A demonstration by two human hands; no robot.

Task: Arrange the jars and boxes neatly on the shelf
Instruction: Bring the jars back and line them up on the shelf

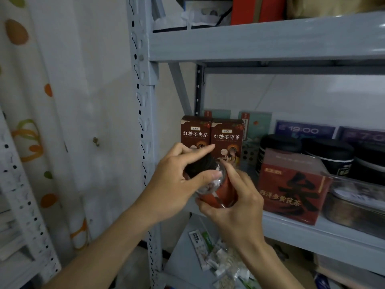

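Both grips grasping clear red-labelled black-lidded jar (210, 184): left hand (177, 184) holding lid, right hand (235, 207) cupping base; am judging jar tilting up-left, grey metal shelf (312, 232) gap lying just ahead.

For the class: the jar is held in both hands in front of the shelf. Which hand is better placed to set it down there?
Probably the right hand: it grips the jar body from below, nearer the shelf; the left hand grips the lid.

Single head-worn wide-angle view. We look forward and slightly down, close to a grey metal shelf (270, 36) filling the right side, a patterned curtain (25, 122) at left. Both forearms enter from below.
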